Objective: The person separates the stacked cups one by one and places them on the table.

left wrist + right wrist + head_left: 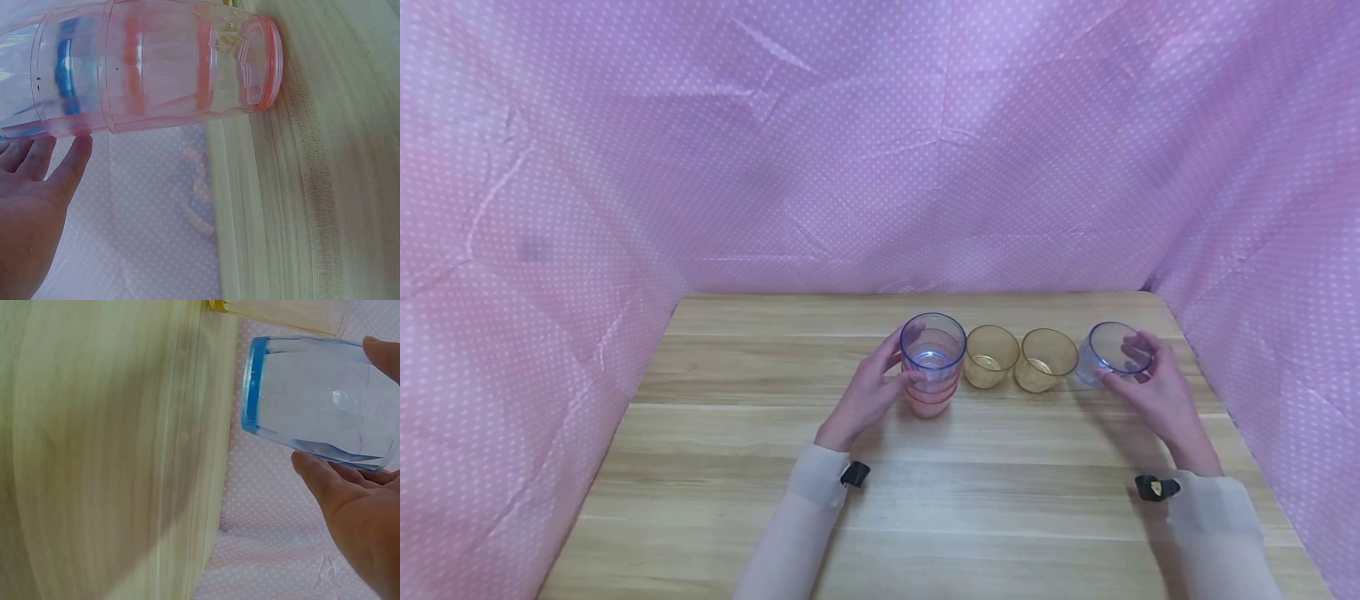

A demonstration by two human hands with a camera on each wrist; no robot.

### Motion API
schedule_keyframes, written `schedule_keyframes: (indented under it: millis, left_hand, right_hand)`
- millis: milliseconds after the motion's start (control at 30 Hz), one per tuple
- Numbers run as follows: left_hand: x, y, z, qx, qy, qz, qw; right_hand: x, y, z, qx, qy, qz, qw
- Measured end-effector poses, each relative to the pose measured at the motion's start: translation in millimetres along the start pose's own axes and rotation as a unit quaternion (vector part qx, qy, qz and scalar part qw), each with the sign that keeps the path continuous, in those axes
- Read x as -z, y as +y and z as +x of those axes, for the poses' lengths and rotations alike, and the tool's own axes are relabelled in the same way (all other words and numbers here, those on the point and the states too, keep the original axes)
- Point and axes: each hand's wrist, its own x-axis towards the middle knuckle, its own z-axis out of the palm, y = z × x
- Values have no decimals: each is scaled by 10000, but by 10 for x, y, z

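A stack of nested cups [929,392], pink below with a blue-rimmed clear cup [933,340] on top, stands upright on the table. Around the upper part of this stack, my left hand [869,393] holds with the thumb in front and the fingers at the far side. My right hand [1165,400] grips another clear blue cup [319,403] between thumb and fingers. That cup is slightly tilted and its blue base appears off the tabletop in the right wrist view. Between the hands stand two yellow cups, one [990,358] beside the stack, the other [1045,360] nearer my right hand.
The wooden table [970,508] has light planks and a back edge just behind the cups. Pink dotted cloth [880,167] hangs behind it and along both sides. A black band with a small device [1156,487] sits at the right wrist.
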Motion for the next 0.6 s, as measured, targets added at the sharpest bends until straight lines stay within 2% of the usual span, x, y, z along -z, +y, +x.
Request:
schedule_keyframes:
  millis: [400, 600]
  left_hand:
    - [-5, -9, 1, -74, 17, 11, 10000]
    - [-9, -8, 0, -124, 2, -4, 9999]
  right_hand:
    - [32, 12, 18, -204, -480, -288, 9982]
    - [29, 45, 17, -128, -536, -531, 9971]
